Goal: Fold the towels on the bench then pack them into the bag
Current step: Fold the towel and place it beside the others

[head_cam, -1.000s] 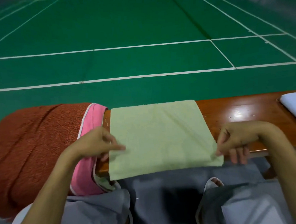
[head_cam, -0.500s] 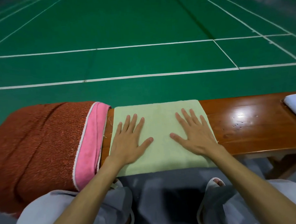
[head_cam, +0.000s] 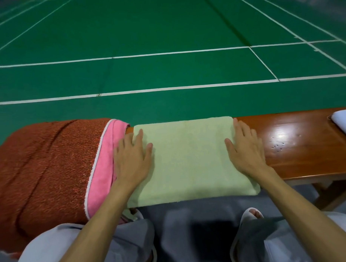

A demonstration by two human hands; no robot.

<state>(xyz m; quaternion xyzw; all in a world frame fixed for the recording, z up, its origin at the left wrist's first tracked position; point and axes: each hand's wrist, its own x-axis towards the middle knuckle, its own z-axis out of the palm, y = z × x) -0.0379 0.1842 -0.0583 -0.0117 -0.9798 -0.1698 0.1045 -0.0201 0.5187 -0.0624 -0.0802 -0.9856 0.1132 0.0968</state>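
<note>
rust towel (head_cam: 42, 164) left, white towel (head_cam: 344, 121) right

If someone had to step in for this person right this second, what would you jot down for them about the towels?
Left hand: open, flat on the left edge of the green towel.
Right hand: open, flat on its right edge.
The green towel lies on the bench, apparently folded into a rectangle, with its near edge hanging over the front.
The rust towel and pink towel are draped over the bench's left end, unfolded. A white towel lies at the far right, apparently folded.
Done: the green towel's fold.
Left: fold the rust and pink towels, then pack everything. No bag is in view.
</note>
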